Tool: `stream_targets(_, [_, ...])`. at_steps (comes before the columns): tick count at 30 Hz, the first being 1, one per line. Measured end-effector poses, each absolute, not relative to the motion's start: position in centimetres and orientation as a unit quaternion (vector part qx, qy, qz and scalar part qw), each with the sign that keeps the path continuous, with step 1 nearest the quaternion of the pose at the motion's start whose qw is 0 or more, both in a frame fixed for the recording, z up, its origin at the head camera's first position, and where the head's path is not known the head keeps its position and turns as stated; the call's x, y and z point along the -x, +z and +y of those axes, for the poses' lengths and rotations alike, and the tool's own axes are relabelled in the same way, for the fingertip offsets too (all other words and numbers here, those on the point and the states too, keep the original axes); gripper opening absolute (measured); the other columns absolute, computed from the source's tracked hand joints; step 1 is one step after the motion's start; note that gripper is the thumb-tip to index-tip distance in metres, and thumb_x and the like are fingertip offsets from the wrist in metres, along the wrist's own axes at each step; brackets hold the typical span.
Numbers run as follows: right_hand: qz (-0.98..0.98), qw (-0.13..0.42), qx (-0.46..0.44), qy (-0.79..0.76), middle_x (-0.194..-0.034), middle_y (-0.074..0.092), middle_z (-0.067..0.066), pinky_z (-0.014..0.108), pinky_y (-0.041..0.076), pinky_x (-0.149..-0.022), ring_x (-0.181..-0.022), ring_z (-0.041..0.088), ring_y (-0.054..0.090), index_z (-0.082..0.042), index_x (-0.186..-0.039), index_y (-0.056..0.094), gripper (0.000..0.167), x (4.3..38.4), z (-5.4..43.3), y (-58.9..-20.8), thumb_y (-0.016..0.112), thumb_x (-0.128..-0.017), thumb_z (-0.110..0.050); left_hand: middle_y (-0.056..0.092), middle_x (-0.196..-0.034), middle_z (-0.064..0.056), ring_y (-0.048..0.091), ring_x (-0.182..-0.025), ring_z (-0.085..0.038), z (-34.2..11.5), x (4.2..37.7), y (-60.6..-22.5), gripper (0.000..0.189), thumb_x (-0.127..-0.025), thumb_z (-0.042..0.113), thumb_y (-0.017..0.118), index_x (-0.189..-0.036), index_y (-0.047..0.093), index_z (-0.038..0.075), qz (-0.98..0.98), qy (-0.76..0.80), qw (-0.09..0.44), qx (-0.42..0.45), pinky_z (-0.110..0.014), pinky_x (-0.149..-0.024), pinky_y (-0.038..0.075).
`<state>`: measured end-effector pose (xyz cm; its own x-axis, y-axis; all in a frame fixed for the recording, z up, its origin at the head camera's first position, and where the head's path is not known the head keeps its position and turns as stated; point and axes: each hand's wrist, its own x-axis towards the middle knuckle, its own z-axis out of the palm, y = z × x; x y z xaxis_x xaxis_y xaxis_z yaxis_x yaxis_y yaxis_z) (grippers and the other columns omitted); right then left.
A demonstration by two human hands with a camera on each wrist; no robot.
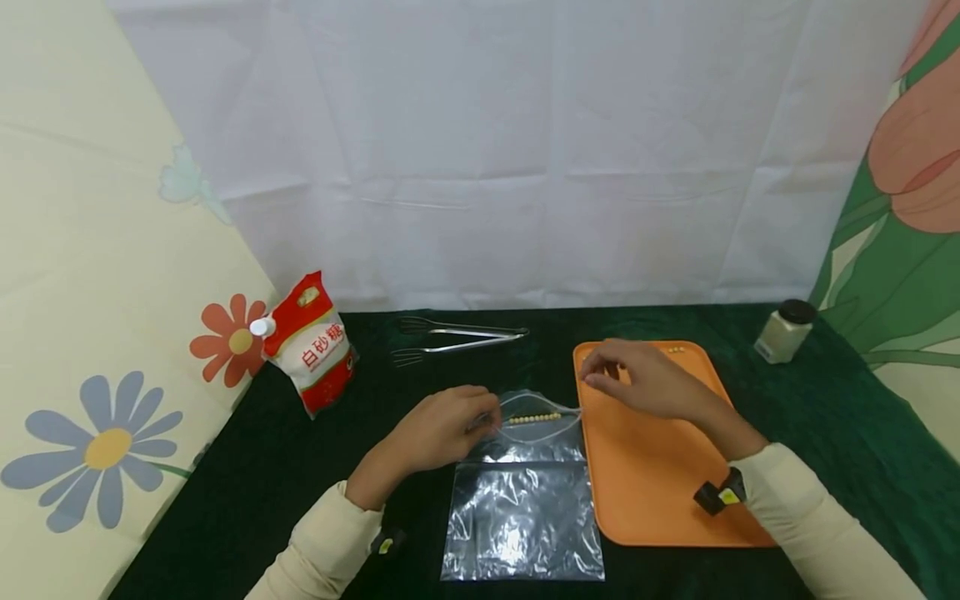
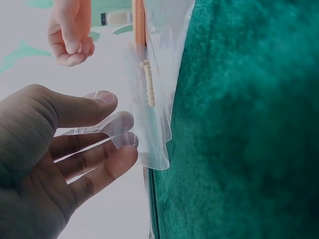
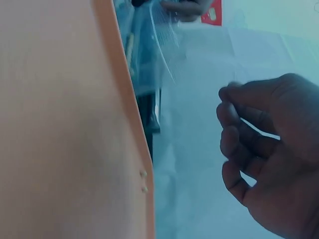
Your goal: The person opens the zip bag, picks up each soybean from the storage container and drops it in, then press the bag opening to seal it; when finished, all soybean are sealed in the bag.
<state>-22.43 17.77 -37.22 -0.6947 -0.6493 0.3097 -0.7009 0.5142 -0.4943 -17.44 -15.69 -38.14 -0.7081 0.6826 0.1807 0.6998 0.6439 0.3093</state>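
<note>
A clear zip-lock bag lies on the dark green cloth, its mouth spread into an oval loop. My left hand pinches the left edge of that mouth; in the left wrist view the film shows between thumb and fingers. Near the mouth sits a straight row of small round yellow beads, also visible through the film in the left wrist view. Above the orange tray hovers my right hand, fingers loosely bent and thumb close to the index finger, with nothing visible between them.
Several small yellow beads rest at the tray's far edge. Metal tongs lie behind the bag. At the far left stands a red and white sugar pouch; a black-lidded jar is at the far right. A white cloth hangs behind.
</note>
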Motion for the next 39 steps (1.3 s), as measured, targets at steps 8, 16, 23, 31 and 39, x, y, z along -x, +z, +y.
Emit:
stream_targets(8, [-0.927, 0.168, -0.272, 0.196, -0.092, 0.066, 0.001, 0.042, 0.042, -0.074, -0.08, 0.019, 0.059, -0.011, -0.102, 0.073, 0.011, 24.2, 21.0, -37.3, 0.067, -0.098, -0.019, 0.061, -0.099, 0.014, 0.055, -0.081, -0.001, -15.7, 17.5, -38.2, 0.009, -0.094, 0.014, 0.07, -0.101, 0.068, 0.02, -0.906, -0.181, 0.025, 0.383, -0.022, -0.067, 0.05])
stream_targets(16, [-0.965, 0.116, -0.196, 0.13, -0.106, 0.065, 0.015, 0.053, 0.042, -0.079, -0.095, 0.034, 0.06, -0.003, -0.116, 0.07, 0.026, 25.1, 23.5, -38.8, 0.066, -0.098, -0.022, 0.061, -0.1, 0.013, 0.055, -0.081, -0.002, -15.7, 17.4, -38.2, 0.009, -0.094, 0.014, 0.07, -0.101, 0.068, 0.02, -0.904, -0.185, 0.023, 0.386, -0.022, -0.067, 0.05])
stream_targets(23, [-0.97, 0.093, -0.211, 0.084, -0.109, 0.062, 0.023, 0.055, 0.049, -0.075, -0.094, 0.039, 0.061, 0.003, -0.118, 0.068, 0.032, 25.7, 24.4, -39.7, 0.067, -0.096, -0.021, 0.061, -0.102, 0.013, 0.056, -0.083, -0.002, -15.7, 17.4, -38.0, 0.01, -0.094, 0.014, 0.07, -0.102, 0.068, 0.02, -0.905, -0.185, 0.018, 0.382, -0.023, -0.069, 0.05])
stream_targets(31, [-0.965, 0.064, -0.23, 0.11, -0.103, 0.059, 0.023, 0.051, 0.05, -0.081, -0.093, 0.037, 0.06, 0.009, -0.11, 0.067, 0.024, 26.0, 24.6, -40.0, 0.066, -0.095, -0.011, 0.061, -0.101, 0.013, 0.056, -0.082, -0.002, -15.7, 17.2, -38.1, 0.009, -0.095, 0.014, 0.07, -0.102, 0.068, 0.019, -0.906, -0.182, 0.02, 0.381, -0.022, -0.067, 0.05])
stream_targets(39, [-0.964, 0.123, -0.212, 0.101, -0.099, 0.058, 0.027, 0.052, 0.05, -0.077, -0.089, 0.041, 0.059, 0.011, -0.105, 0.068, 0.022, 25.9, 25.0, -40.1, 0.068, -0.092, -0.007, 0.061, -0.1, 0.013, 0.055, -0.081, -0.002, -15.6, 17.2, -37.9, 0.009, -0.095, 0.014, 0.069, -0.102, 0.068, 0.02, -0.907, -0.178, 0.018, 0.38, -0.022, -0.068, 0.05])
